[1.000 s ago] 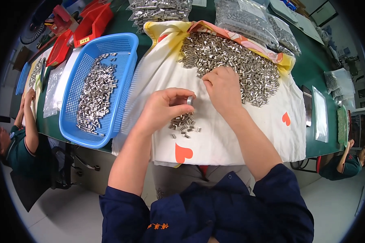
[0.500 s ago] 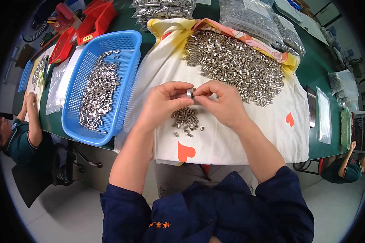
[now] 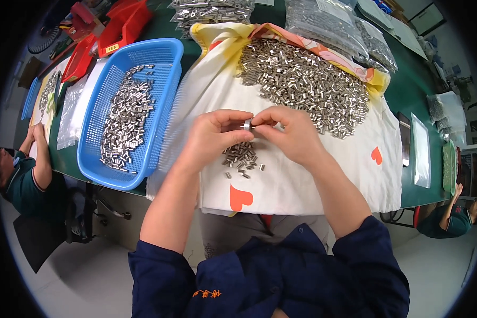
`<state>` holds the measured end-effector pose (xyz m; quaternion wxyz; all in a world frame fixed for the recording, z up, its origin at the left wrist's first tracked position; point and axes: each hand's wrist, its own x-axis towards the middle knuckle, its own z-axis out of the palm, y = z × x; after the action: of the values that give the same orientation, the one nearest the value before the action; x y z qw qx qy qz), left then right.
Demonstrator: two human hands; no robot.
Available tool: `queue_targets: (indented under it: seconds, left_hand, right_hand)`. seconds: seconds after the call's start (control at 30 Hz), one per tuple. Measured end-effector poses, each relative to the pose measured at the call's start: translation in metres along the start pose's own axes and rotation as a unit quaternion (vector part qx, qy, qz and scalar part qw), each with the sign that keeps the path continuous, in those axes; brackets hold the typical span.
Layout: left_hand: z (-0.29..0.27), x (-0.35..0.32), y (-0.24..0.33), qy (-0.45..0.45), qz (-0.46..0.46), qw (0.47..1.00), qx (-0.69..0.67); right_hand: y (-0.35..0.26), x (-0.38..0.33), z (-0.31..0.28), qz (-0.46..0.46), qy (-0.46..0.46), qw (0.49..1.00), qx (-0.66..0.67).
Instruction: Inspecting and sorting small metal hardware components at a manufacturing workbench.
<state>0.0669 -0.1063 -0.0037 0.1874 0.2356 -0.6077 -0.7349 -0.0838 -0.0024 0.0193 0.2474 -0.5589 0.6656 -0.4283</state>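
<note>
A small shiny metal ring (image 3: pixel 247 125) sits between the thumb and fingertips of my left hand (image 3: pixel 211 133). My right hand (image 3: pixel 291 133) is closed in a pinch at the ring's right side; whatever its fingertips hold is too hidden to name. Both hands hover over a little pile of short metal sleeves (image 3: pixel 240 155) on a white cloth (image 3: pixel 302 193) with red hearts. Farther back on the cloth spreads a big heap of similar sleeves (image 3: pixel 307 79). To the left stands a blue plastic basket (image 3: pixel 176 63), holding many more sleeves (image 3: pixel 126 119).
Bags of metal parts (image 3: pixel 326 26) lie behind the cloth, with another stack (image 3: pixel 212 13) at back left. Red bins (image 3: pixel 122 26) stand beyond the basket. A flat plastic bag (image 3: pixel 421 151) lies at right. One co-worker (image 3: pixel 29 169) sits far left, another (image 3: pixel 456 217) far right.
The whole view has shifted slightly, so table and basket appear a little farther left. My hands stay together at the ring, with the right fingertips slightly changed.
</note>
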Motion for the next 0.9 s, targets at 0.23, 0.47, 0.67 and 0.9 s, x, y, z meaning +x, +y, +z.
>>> queue_targets:
  seconds: [0.23, 0.47, 0.67, 0.9]
  left_hand:
    - [0.004, 0.0, -0.002, -0.008, -0.009, 1.0, 0.017]
    - [0.004, 0.001, 0.004, -0.016, -0.024, 0.997, 0.067]
    - [0.001, 0.0, -0.003, -0.012, -0.002, 0.999, 0.042]
    - [0.0, 0.001, 0.001, -0.009, 0.003, 1.0, 0.014]
  right_hand:
    - [0.011, 0.013, -0.021, 0.06, 0.078, 0.993, -0.066]
    - [0.028, 0.046, 0.001, -0.106, 0.057, 0.888, -0.444]
    - [0.029, 0.034, 0.004, -0.092, 0.052, 0.919, -0.379]
    - [0.023, 0.02, 0.002, -0.089, 0.061, 0.931, -0.348]
